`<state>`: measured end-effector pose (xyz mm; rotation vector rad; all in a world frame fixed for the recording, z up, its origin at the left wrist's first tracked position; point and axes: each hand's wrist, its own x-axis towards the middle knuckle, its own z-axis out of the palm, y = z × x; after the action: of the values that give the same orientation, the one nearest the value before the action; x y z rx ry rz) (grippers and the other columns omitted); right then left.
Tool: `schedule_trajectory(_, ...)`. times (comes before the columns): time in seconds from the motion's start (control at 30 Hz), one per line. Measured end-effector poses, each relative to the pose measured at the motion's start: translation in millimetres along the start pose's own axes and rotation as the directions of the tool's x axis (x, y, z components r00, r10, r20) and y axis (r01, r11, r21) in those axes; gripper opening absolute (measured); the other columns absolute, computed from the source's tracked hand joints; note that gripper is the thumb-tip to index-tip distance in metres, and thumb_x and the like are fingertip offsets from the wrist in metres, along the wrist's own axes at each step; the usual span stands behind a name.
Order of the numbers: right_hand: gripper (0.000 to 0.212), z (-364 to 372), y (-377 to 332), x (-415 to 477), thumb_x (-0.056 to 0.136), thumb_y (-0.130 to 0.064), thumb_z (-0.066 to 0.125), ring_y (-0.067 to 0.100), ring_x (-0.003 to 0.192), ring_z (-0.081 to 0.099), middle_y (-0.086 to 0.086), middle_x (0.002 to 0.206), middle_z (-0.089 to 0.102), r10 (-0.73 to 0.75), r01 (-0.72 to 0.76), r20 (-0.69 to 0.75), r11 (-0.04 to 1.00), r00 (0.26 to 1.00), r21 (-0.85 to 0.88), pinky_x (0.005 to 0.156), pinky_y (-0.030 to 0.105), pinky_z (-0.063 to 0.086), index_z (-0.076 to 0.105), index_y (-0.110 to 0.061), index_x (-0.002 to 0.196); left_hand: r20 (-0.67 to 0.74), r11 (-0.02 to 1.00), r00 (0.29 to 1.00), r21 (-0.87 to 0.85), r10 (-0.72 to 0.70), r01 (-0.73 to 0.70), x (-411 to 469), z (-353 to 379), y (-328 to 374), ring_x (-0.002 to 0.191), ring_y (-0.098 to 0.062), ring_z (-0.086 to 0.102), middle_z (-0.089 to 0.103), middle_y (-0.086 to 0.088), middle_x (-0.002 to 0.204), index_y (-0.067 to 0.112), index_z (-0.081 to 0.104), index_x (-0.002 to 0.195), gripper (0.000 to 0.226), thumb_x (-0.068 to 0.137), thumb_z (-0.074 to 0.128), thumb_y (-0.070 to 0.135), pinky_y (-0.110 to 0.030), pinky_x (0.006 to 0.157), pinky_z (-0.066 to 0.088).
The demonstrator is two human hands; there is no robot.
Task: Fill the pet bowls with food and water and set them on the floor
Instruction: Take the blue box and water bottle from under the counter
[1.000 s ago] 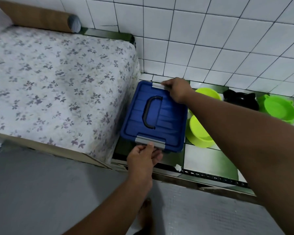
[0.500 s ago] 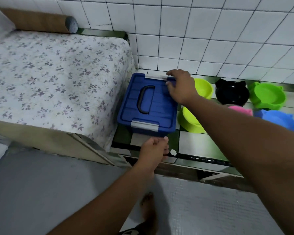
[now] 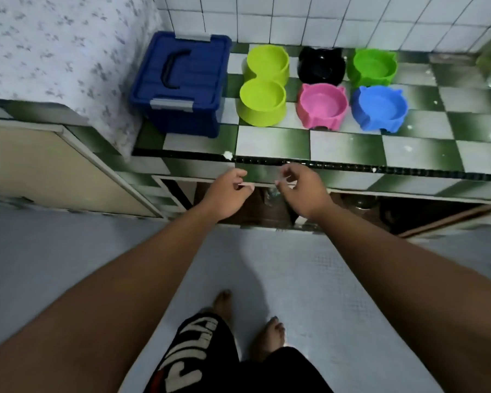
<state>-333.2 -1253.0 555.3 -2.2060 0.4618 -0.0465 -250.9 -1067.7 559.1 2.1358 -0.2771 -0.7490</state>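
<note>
both hands have come off the blue storage box [image 3: 182, 80] and drawn back; they hang side by side in front of the counter's front edge [image 3: 352, 165], over the dark cupboard opening [image 3: 366, 205] beneath it.

far left, a floral cloth [image 3: 54, 52] drapes over the counter end and touches the box's left side. the box sits on the checkered counter [image 3: 272, 143] against the tiled wall [image 3: 295, 18], lid on, so its contents are hidden; whether its grey latches are fastened i cannot tell. the left hand [image 3: 227, 191] has loosely curled fingers, thumb near forefinger, gripping nothing. just right of the box stands a lime double bowl [image 3: 264, 86], both wells empty. the right hand [image 3: 301, 188] is likewise slack and holds nothing. further right come a black bowl [image 3: 321, 65] at the wall with a pink bowl [image 3: 322, 104] in front, then a green bowl [image 3: 372, 66] with a blue bowl [image 3: 379, 107] in front, all empty and set close together. bare counter runs between the bowls and the front edge, and the grey floor [image 3: 309, 279] lies open around the bare feet.
</note>
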Motion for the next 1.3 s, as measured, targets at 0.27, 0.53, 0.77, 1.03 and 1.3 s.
schedule_trajectory(0.27,0.022,62.3,126.5,-31.2,0.091,-0.025,0.069,0.019,0.090,0.065,-0.001,0.093,0.068,0.311,-0.322,0.156,0.945,0.938,0.052,0.087,0.033,0.053,0.064,-0.014,0.109,0.107,0.992,0.991,0.104,-0.082,0.071,50.2,89.3,-90.6,0.122,-0.021,0.060,0.062,-0.007,0.134,0.019,0.058,0.136,0.043,0.096,0.069,0.031,-0.032,0.096,0.049)
schedule_trajectory(0.53,0.038,163.7,260.7,81.6,0.085,-0.027,0.076,0.022,0.100,0.064,0.001,0.101,0.068,0.366,-0.377,0.090,0.902,0.926,0.211,0.095,0.033,0.050,0.057,-0.015,0.115,0.153,0.986,0.982,0.145,-0.108,0.085,202.8,184.5,-229.4,0.110,-0.020,0.066,0.066,-0.009,0.126,0.017,0.057,0.134,0.053,0.088,0.078,0.033,-0.030,0.095,0.052)
schedule_trajectory(0.77,0.091,236.0,354.2,208.0,0.043,-0.060,0.087,0.022,0.110,0.061,0.004,0.122,0.058,0.313,-0.246,-0.202,0.922,0.928,0.298,0.096,0.040,0.053,0.043,-0.024,0.114,0.130,0.996,0.991,0.087,-0.037,0.025,359.7,249.5,-329.8,0.117,-0.021,0.058,0.059,-0.005,0.132,0.014,0.046,0.141,0.079,0.077,0.089,0.033,-0.042,0.104,0.050)
schedule_trajectory(1.03,0.060,250.1,390.5,256.2,0.059,-0.028,0.096,0.024,0.097,0.071,0.010,0.110,0.072,0.220,-0.134,-0.122,0.861,0.968,0.491,0.094,0.046,0.057,0.066,-0.010,0.108,0.130,0.995,0.990,-0.095,0.053,-0.041,463.5,290.6,-363.9,0.138,-0.020,0.050,0.047,-0.001,0.155,0.028,0.025,0.159,0.143,0.041,0.103,0.051,-0.051,0.115,0.042)
schedule_trajectory(1.3,0.061,240.8,387.4,242.3,0.068,-0.017,0.090,0.021,0.107,0.067,0.001,0.120,0.068,0.186,-0.133,-0.054,0.850,0.981,0.510,0.097,0.041,0.055,0.057,-0.018,0.119,0.184,0.964,0.961,-0.204,0.207,-0.169,477.8,310.0,-370.2,0.123,-0.016,0.063,0.067,0.006,0.133,0.030,0.058,0.133,0.099,0.044,0.100,0.043,-0.048,0.105,0.051)
